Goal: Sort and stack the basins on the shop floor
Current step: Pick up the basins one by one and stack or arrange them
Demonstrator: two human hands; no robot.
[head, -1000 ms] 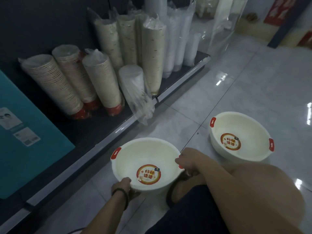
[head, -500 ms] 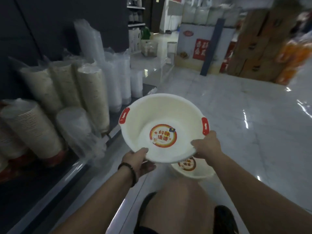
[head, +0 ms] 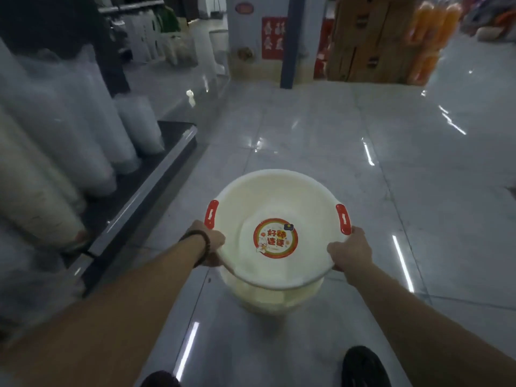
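Observation:
I hold a white basin (head: 279,196) with two red handles and a round red sticker inside, level in the air over the floor. My left hand (head: 209,243) grips its near-left rim just below the left red handle. My right hand (head: 350,254) grips the near-right rim below the right handle. Directly underneath, a second white basin (head: 268,298) stands on the floor, mostly hidden by the held one; only its near wall shows.
A low dark shelf (head: 145,191) runs along the left, loaded with bagged stacks of paper cups (head: 36,191). Glossy tiled floor (head: 418,191) stretches ahead and right. Cardboard boxes (head: 365,37) and a blue post (head: 290,40) stand far back. My shoes (head: 365,367) show at the bottom.
I lifted the basin off the floor beside the shelf, stood up, and carried it right until it hangs over the second basin. Both hands kept their grip on the rim.

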